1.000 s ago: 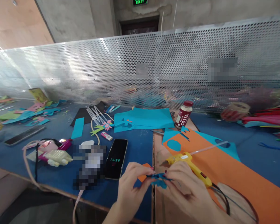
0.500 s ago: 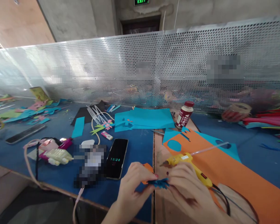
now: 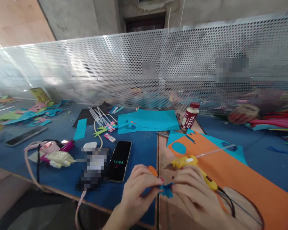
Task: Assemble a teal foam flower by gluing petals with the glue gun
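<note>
Between my two hands, low in the middle of the view, is a small fringed blue paper piece (image 3: pixel 167 190). My left hand (image 3: pixel 140 191) pinches its left side, with a bit of orange paper (image 3: pixel 153 171) showing behind the fingers. The right side of the blue piece is pinched by my right hand (image 3: pixel 194 195). Just beyond my right hand lies a yellow glue gun (image 3: pixel 186 161) with a clear glue stick in its back. It rests partly on a large orange sheet (image 3: pixel 237 169).
A black phone (image 3: pixel 120 161) lies left of my hands. Behind are blue sheets (image 3: pixel 153 120) and a red-capped bottle (image 3: pixel 190 116). Pink and cream gadgets (image 3: pixel 60 156) with cables sit at left. A perforated metal screen (image 3: pixel 98 73) runs along the back. A tape roll (image 3: pixel 244 113) stands at right.
The blue paper piece has tilted between my fingers, so more of its fringe shows hanging down. My hands have shifted only slightly, and the camera view has moved a little.
</note>
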`<state>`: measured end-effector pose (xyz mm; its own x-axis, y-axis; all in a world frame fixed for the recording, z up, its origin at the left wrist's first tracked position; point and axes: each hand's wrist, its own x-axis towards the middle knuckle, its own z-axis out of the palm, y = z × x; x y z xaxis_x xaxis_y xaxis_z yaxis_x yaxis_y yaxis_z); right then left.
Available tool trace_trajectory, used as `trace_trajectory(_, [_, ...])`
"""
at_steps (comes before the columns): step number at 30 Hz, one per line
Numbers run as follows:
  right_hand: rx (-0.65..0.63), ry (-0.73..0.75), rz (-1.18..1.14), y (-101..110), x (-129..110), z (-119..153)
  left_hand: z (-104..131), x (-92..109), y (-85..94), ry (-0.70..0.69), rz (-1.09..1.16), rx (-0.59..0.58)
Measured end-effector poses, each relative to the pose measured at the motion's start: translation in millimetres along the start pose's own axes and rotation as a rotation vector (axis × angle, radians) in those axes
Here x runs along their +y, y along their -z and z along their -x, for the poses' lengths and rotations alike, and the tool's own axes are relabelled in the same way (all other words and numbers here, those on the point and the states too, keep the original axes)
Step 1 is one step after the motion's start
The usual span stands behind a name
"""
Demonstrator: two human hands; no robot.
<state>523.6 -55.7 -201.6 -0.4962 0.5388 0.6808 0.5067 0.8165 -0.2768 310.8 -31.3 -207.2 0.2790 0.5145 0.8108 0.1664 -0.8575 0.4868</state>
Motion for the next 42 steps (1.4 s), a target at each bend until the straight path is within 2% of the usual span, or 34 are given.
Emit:
trace_trajectory(5, [0.012,-0.033,-0.005,-2,-2,-1,2,-1,-1.0,0.077,0.022,-0.011])
trace_trajectory(10, [0.059,-0.079,-0.027,-6,-5,-4,5,-1,-2.0,0.234,0.069,-0.013])
trace_trajectory(16, [0.034,-0.140,-0.089,-10,-4,-5,6,0,-5.9,0.427,0.115,-0.056])
trace_trajectory(21, [0.042,-0.166,-0.102,-12,-5,-4,6,1,-6.2,0.490,0.158,-0.045])
trace_trajectory(28, [0.078,-0.320,-0.201,-17,-6,-2,7,1,-7.9,0.512,0.176,-0.078])
trace_trajectory(31, [0.043,-0.373,-0.236,-17,-5,-1,7,1,-7.9,0.533,0.171,-0.100])
trace_trajectory(37, [-0.054,-0.516,-0.242,-15,-6,-3,4,1,-6.4,0.675,0.175,-0.161])
trace_trajectory(42, [-0.086,-0.561,-0.284,-15,-5,-2,3,0,-7.0,0.727,0.201,-0.162])
